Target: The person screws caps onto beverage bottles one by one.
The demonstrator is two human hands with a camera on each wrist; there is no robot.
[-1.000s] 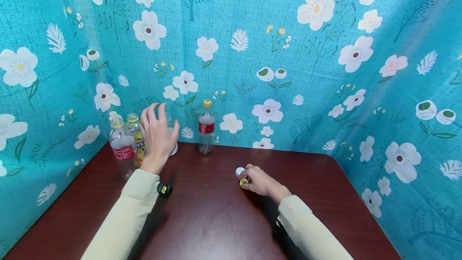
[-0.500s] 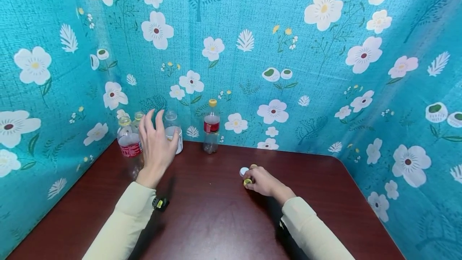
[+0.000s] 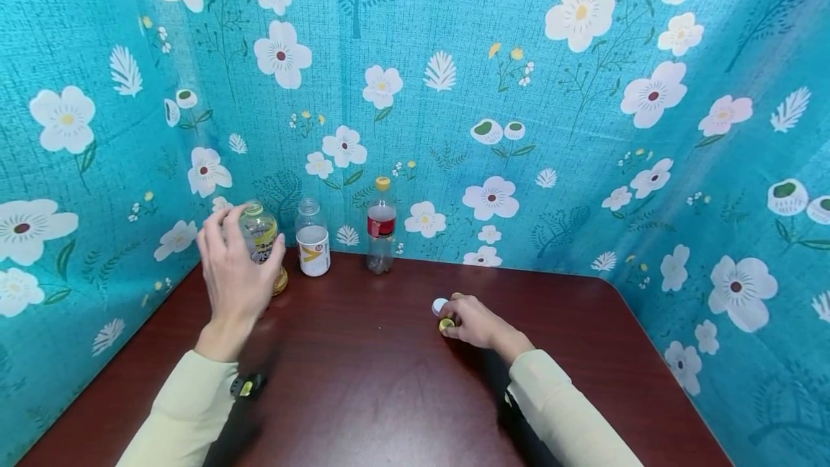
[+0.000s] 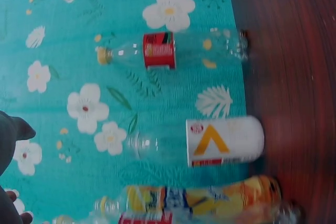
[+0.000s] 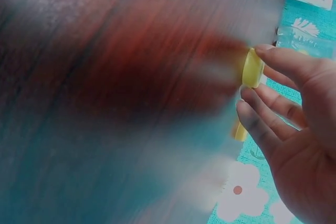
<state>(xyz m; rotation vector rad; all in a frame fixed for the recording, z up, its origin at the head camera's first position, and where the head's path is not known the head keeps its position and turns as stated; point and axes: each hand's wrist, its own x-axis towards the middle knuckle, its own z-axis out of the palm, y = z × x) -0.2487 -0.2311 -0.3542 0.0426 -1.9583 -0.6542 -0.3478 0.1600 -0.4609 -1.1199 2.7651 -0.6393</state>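
My left hand [image 3: 236, 269] hovers at the left with fingers spread and bent, holding nothing. Beyond it stands an uncapped bottle with a yellow label [image 3: 264, 240]. In the head view the hand hides another bottle with a red label [image 4: 144, 219], which shows at the bottom of the left wrist view. On the right, my right hand [image 3: 476, 321] pinches a yellow bottle cap [image 5: 253, 68] between thumb and finger, low over the table. A white cap [image 3: 439, 305] lies just past its fingertips, and an orange-yellow cap [image 5: 240, 131] shows behind the fingers.
An uncapped bottle with a white label [image 3: 314, 251] stands at the back of the dark red table [image 3: 389, 388]. To its right is a clear bottle with a red label and yellow cap [image 3: 381, 225]. A blue flowered curtain [image 3: 415, 128] hangs right behind the table's edges.
My left hand has moved left, uncovering the yellow-label and white-label bottles and covering the left red-label bottle. My right hand stays in place, pinching the yellow cap.
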